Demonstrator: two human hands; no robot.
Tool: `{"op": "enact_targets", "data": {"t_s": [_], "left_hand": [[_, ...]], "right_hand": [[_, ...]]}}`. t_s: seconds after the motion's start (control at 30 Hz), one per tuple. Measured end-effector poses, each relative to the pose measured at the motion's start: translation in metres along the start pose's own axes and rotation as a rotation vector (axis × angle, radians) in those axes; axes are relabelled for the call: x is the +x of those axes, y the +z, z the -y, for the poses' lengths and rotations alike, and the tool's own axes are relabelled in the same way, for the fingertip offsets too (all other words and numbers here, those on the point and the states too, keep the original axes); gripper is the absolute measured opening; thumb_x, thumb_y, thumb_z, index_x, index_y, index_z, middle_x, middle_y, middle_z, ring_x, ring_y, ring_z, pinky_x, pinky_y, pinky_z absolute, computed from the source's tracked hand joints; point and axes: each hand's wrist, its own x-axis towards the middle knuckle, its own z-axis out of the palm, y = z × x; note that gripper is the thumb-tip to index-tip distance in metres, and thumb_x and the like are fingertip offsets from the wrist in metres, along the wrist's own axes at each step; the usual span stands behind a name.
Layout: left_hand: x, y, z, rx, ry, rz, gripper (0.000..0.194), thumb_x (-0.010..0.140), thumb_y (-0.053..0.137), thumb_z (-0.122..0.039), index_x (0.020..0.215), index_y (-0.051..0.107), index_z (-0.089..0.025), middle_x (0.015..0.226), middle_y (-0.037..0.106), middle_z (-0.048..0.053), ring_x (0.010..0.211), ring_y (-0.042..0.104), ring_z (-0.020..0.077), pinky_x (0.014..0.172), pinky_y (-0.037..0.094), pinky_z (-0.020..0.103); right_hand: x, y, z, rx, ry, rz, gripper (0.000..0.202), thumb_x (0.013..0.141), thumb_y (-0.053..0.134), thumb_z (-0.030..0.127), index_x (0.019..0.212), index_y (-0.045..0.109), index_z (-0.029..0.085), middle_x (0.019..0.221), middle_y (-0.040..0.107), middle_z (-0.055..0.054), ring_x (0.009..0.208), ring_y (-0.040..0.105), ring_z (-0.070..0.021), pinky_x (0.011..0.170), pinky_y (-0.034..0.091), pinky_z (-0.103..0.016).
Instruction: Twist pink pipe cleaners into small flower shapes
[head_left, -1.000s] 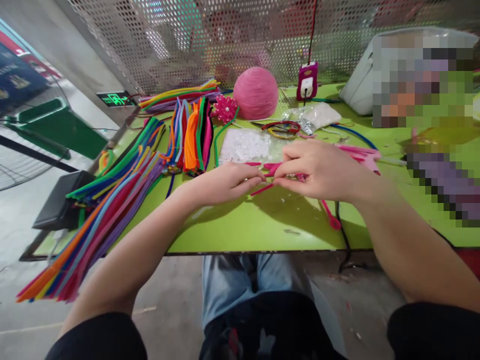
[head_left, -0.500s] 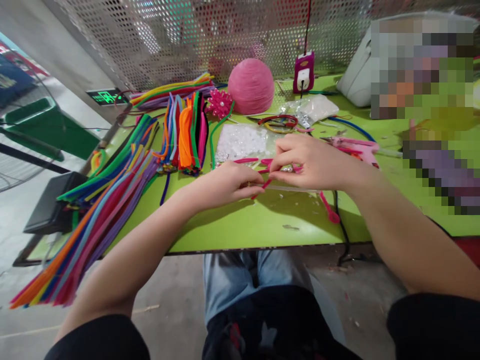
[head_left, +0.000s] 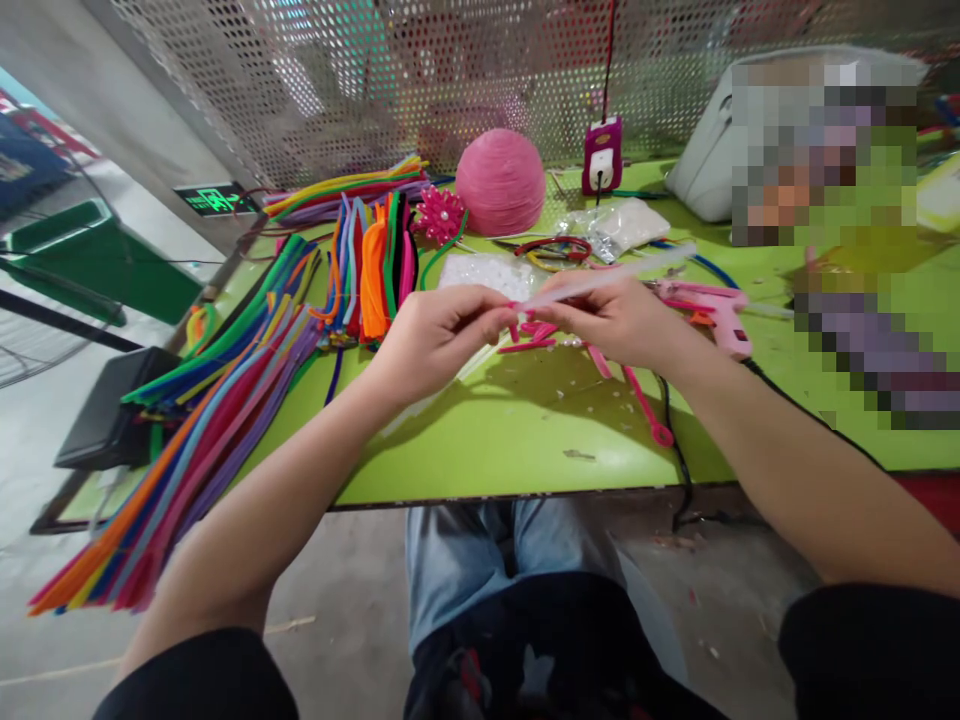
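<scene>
Over the middle of the green table, my left hand and my right hand meet at the fingertips, both closed in a pinch. Between them is a long translucent white glue stick, its free length slanting up to the right over my right hand. A second translucent length shows below my left hand; whether it joins the first is hidden. Pink pipe cleaner pieces lie under the fingertips, with small pearl beads beside them. One looped pink pipe cleaner lies nearer the front edge.
A pink glue gun lies right of my hands, its black cord hanging over the edge. Bundles of coloured pipe cleaners fill the left side. Behind are a pink ball, a pink flower and bags of beads.
The translucent stick has risen from the table into my fingers. My hands have come together at the fingertips, and the pink pieces with pearls now lie on the table.
</scene>
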Motion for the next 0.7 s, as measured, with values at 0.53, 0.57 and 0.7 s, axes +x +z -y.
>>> {"op": "enact_targets", "data": {"t_s": [0.53, 0.57, 0.7], "left_hand": [[-0.005, 0.009, 0.024, 0.521, 0.319, -0.016, 0.026, 0.11, 0.059, -0.03, 0.099, 0.077, -0.016, 0.087, 0.08, 0.007, 0.08, 0.075, 0.0177, 0.073, 0.052, 0.028], [-0.006, 0.01, 0.023, 0.525, 0.337, -0.017, 0.024, 0.109, 0.06, -0.028, 0.098, 0.077, -0.016, 0.086, 0.08, 0.006, 0.078, 0.074, 0.0171, 0.072, 0.051, 0.027], [-0.007, 0.011, 0.018, 0.467, 0.379, -0.04, 0.014, 0.104, 0.066, -0.021, 0.094, 0.075, -0.016, 0.082, 0.078, 0.004, 0.072, 0.072, 0.0143, 0.067, 0.048, 0.026]], "right_hand": [[-0.015, 0.012, 0.025, -0.706, -0.284, -0.115, 0.037, 0.115, 0.049, 0.034, 0.109, 0.081, 0.016, 0.1, 0.079, -0.008, 0.088, 0.069, -0.0201, 0.068, 0.037, -0.034], [-0.014, 0.011, 0.024, -0.661, -0.27, -0.119, 0.035, 0.115, 0.051, 0.033, 0.11, 0.081, 0.017, 0.1, 0.079, -0.008, 0.089, 0.07, -0.0204, 0.07, 0.039, -0.034], [-0.007, 0.003, 0.021, -0.419, -0.154, -0.153, 0.023, 0.108, 0.063, 0.032, 0.109, 0.082, 0.02, 0.094, 0.078, -0.006, 0.086, 0.068, -0.0198, 0.075, 0.044, -0.034]]}}
